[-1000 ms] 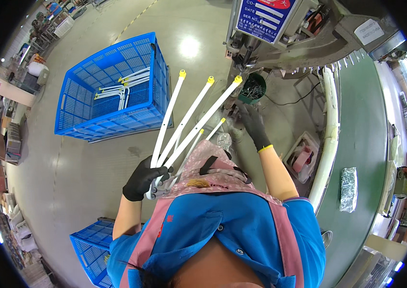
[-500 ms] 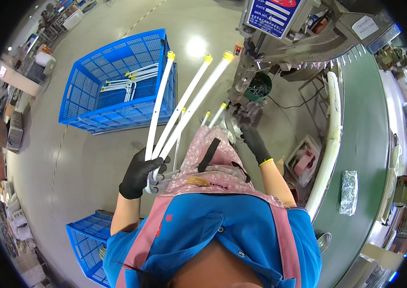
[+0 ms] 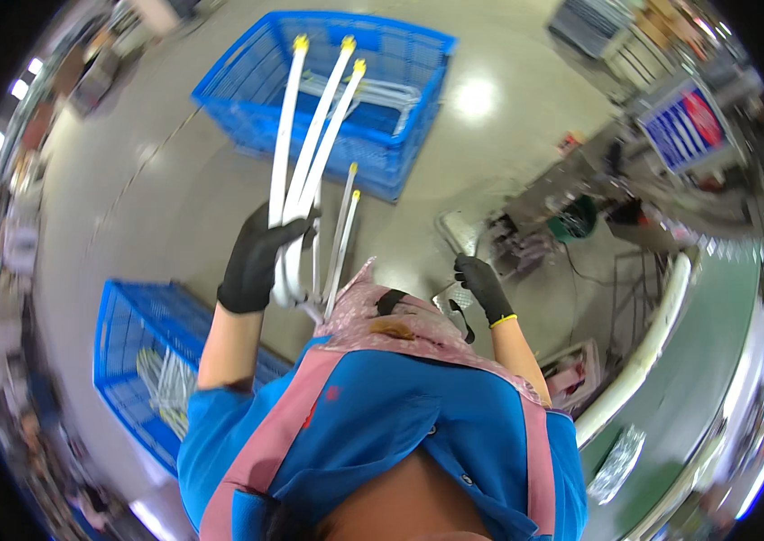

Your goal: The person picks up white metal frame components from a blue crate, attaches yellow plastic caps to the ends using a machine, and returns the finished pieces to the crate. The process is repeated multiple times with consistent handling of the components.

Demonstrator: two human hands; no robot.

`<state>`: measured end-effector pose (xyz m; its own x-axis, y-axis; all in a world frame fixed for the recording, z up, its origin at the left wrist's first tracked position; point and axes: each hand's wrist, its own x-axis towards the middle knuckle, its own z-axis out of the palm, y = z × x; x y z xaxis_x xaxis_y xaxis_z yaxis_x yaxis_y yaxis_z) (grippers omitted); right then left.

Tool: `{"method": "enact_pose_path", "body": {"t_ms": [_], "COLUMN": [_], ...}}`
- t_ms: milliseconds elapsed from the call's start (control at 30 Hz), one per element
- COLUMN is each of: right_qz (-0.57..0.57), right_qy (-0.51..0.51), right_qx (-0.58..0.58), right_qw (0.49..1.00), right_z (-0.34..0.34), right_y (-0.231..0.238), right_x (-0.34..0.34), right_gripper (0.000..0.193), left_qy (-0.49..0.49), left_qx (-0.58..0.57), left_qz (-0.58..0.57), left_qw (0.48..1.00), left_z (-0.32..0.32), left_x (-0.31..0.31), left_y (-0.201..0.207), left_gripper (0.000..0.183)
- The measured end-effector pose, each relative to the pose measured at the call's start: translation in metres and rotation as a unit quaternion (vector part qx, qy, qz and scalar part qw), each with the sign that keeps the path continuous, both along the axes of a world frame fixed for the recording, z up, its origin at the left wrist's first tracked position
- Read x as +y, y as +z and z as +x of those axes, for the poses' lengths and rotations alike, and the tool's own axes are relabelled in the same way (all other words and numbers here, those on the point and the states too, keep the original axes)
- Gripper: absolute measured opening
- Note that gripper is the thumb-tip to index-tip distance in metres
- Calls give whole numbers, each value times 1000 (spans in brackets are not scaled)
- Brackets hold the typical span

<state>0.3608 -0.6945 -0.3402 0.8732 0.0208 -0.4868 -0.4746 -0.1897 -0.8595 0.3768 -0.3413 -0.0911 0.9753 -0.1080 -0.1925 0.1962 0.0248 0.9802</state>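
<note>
My left hand (image 3: 256,257), in a black glove, is closed around the lower part of several bent white tubes (image 3: 321,126) with yellow end caps. The long legs of these tubes rise up and away, their tips overlapping the far blue crate in view. Shorter legs (image 3: 343,230) of the bunch show to the right of the hand. My right hand (image 3: 483,287), gloved in black with a yellow cuff, hangs low with loosely bent fingers and holds nothing that I can see. Just beyond its fingertips is a grey metal piece (image 3: 460,233) near the floor.
A blue crate (image 3: 310,117) ahead holds more white tubes; another blue crate (image 3: 165,316) stands at the left with pieces inside. A machine (image 3: 571,171) with a green bucket (image 3: 573,219) is at the right, beside a green-topped bench (image 3: 680,379) with a white padded edge.
My view has turned left, so the machine and bench shift right and both crates come further into view. The tubes stay in my left hand, which is raised slightly.
</note>
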Motion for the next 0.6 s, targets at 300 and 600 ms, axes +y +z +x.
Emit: {"method": "enact_pose_path", "body": {"t_ms": [300,600], "right_qz": [115,608], "right_qy": [95,252], "right_qx": [-50,320], "right_qw": [988,682], "right_z": [41,20], "right_y": [-16,-9], "right_x": [176,442], "right_gripper": [49,66], "left_qy": [169,136], "left_qx": [-82,-260], "left_qz": [-139,-494], "left_qw": [972,819], "left_z": [-54,-205], "left_x": [89,237], "left_y": [69,103], "left_gripper": [47,82]}}
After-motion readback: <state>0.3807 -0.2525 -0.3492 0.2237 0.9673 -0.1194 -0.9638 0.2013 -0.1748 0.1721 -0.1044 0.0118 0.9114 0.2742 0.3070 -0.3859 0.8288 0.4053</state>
